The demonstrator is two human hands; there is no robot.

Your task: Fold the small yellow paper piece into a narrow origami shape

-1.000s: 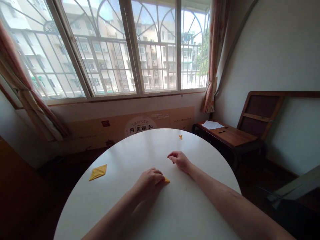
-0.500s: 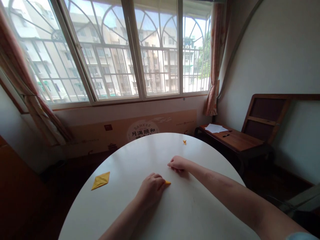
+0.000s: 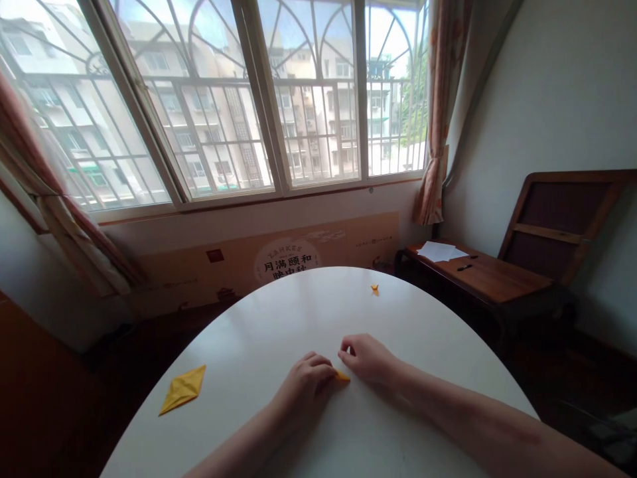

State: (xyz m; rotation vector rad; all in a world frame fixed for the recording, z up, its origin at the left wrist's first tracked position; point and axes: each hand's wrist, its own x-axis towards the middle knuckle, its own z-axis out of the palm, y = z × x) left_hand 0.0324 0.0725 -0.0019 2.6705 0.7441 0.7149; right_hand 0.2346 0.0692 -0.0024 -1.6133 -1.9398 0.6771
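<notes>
My left hand rests on the white table, its fingers closed on a small folded piece of yellow paper. Only the pointed end of that paper shows past the fingertips; the rest is hidden under them. Just beyond it, on the right, is my right hand, apart from the paper. Its thumb and forefinger curl into a ring, and nothing is visible between them. A larger yellow folded paper, shaped like a diamond, lies flat at the left. Near the far edge sits a tiny yellow folded paper piece.
The round white table has a curved far edge. Behind it, a printed cardboard panel leans under the barred window. At the right stands a low wooden table with white papers and small dark items on it.
My right hand has come back towards me, closer to the yellow paper, and its thumb and forefinger now form a ring. My left hand keeps its hold. The camera view has shifted slightly.
</notes>
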